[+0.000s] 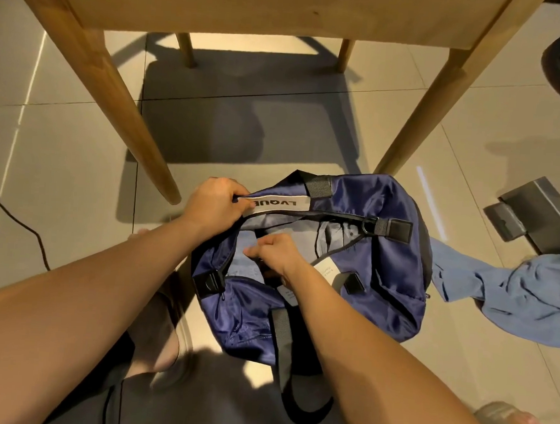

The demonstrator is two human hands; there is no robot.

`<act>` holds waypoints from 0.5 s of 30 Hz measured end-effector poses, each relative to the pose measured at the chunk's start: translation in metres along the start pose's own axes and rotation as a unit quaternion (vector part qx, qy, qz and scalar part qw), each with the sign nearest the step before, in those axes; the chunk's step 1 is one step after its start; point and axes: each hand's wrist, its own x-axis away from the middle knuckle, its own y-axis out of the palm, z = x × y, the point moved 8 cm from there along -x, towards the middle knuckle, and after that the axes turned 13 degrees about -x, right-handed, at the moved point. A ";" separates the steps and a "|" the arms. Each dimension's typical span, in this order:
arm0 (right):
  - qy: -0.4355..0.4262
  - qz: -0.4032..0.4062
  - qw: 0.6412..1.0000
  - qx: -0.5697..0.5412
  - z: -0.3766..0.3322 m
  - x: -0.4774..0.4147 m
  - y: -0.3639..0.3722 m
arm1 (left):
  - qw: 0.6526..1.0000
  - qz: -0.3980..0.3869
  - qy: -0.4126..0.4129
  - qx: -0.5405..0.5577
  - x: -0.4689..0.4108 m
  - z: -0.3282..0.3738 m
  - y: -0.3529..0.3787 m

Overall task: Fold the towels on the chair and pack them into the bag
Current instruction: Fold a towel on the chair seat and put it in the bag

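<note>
At the far rim of the bag (pixel 370 217), the left hand (pixel 213 204) pinches the label (pixel 275 205) — the right hand (pixel 274 254) curls its fingers (pixel 253 251) over the opening, grasp unclear.

We see warm, yellowish, rather dim light falling from above. The chair (pixel 284 12) throws a broad dark shadow across the glossy floor (pixel 64 133), where thin bright streaks of glare run at left and right. The bag (pixel 386 218) carries a soft satin sheen. The wide lens splays the chair legs outward, and the lower edge of our view goes soft and blurred.
</note>
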 end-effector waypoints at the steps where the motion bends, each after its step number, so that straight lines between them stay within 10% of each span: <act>1: -0.003 0.001 1.000 0.007 0.001 0.000 0.002 | 1.000 -0.009 0.000 -0.010 0.001 0.002 0.004; 15: -0.068 0.068 0.993 0.061 -0.068 0.103 -0.124 | 0.990 -0.012 -0.001 -0.144 0.005 0.037 -0.003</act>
